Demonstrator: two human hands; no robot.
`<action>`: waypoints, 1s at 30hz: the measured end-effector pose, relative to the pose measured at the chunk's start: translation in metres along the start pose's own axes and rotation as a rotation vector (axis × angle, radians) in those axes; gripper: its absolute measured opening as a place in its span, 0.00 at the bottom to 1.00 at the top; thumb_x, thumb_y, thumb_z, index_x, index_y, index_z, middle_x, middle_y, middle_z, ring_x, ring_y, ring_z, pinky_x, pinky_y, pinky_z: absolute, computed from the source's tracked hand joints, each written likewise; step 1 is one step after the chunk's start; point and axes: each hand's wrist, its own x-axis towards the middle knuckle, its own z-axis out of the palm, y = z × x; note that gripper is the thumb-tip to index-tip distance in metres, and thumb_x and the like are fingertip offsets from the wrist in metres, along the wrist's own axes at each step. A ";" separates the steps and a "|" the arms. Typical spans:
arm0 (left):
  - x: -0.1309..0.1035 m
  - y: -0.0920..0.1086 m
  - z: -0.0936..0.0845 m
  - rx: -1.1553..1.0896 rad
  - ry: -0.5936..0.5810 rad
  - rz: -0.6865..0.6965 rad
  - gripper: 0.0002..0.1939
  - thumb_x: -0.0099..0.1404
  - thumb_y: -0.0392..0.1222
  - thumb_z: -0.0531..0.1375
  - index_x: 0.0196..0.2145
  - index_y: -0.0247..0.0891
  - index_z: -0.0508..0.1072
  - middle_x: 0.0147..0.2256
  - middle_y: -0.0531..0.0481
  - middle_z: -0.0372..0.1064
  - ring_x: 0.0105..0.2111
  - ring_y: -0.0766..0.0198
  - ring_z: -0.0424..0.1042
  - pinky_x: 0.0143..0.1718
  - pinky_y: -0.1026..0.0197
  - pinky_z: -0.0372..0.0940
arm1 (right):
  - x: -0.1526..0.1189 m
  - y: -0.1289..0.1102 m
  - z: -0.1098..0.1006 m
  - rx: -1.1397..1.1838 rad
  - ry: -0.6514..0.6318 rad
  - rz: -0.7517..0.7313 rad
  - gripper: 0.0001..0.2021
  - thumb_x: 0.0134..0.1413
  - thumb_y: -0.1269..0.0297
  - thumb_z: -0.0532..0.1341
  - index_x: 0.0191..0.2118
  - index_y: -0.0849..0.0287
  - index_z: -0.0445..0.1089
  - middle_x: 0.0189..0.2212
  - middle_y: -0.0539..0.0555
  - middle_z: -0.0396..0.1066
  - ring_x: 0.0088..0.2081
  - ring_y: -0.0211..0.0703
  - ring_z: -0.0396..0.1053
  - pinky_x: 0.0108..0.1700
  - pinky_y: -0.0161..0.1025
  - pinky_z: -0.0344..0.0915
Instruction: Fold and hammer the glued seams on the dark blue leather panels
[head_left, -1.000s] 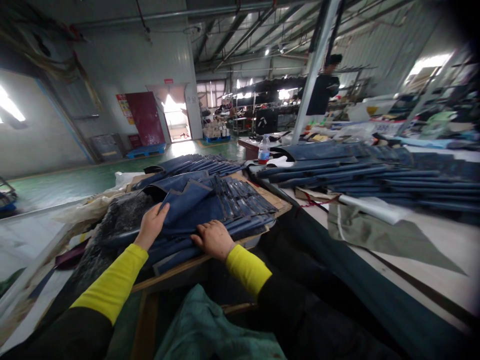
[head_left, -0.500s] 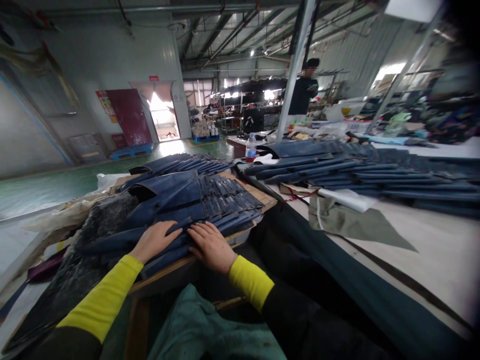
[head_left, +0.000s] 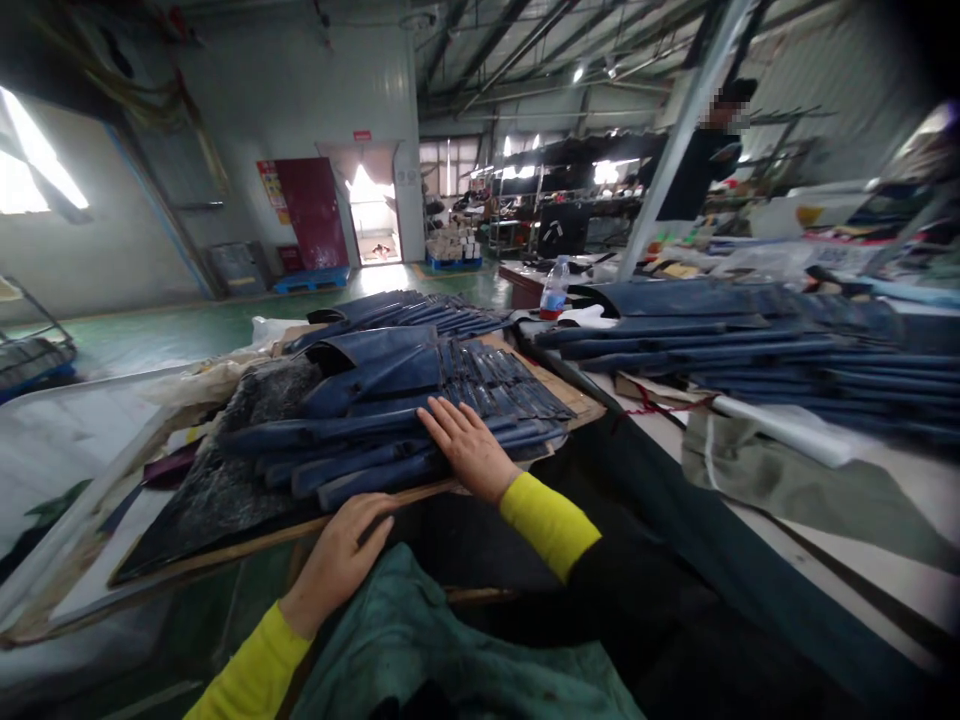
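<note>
A stack of dark blue folded pieces [head_left: 360,455], perhaps leather or coated cloth, lies in overlapping rows on a wooden board [head_left: 217,553]. My right hand [head_left: 474,448] rests flat on the front rows, its fingers stretched out. Lower down, my left hand [head_left: 341,560] is at the front edge of the board, just below the stack. Its fingers are stretched out with the thumb apart, and nothing shows in it; whether it touches the edge I cannot tell. Behind the front rows lies another blue pile [head_left: 420,310].
More blue pieces [head_left: 750,345] cover the table on the right, beside a grey-green cloth [head_left: 795,475]. A bottle [head_left: 555,290] stands behind the board's far corner. A person [head_left: 694,170] stands beyond, near a slanted pole [head_left: 667,180]. Black crinkled sheeting [head_left: 225,480] lies left of the stack.
My left hand has come off the blue pieces and moved down toward me to the board's front edge. My right hand stays on the stack. The view has turned left.
</note>
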 end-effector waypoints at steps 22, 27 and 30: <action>0.026 -0.003 0.001 0.412 -0.061 -0.145 0.20 0.70 0.44 0.42 0.48 0.32 0.67 0.47 0.39 0.68 0.49 0.54 0.65 0.51 0.49 0.59 | 0.051 -0.053 0.004 0.015 -0.070 0.001 0.29 0.55 0.74 0.50 0.63 0.68 0.45 0.50 0.66 0.62 0.51 0.52 0.59 0.56 0.49 0.51; 0.041 0.005 -0.013 0.335 -0.058 -0.142 0.21 0.69 0.44 0.43 0.55 0.33 0.61 0.55 0.41 0.60 0.55 0.55 0.59 0.55 0.51 0.57 | 0.067 -0.038 0.006 0.032 -0.100 0.095 0.19 0.52 0.71 0.55 0.52 0.65 0.60 0.40 0.60 0.67 0.41 0.48 0.65 0.43 0.41 0.58; 0.057 0.002 -0.024 0.132 -0.245 -0.146 0.20 0.68 0.42 0.46 0.54 0.36 0.63 0.54 0.43 0.62 0.54 0.56 0.60 0.58 0.52 0.54 | 0.082 -0.015 -0.008 0.079 -0.062 0.174 0.10 0.49 0.67 0.57 0.40 0.60 0.65 0.36 0.56 0.69 0.38 0.46 0.67 0.38 0.38 0.58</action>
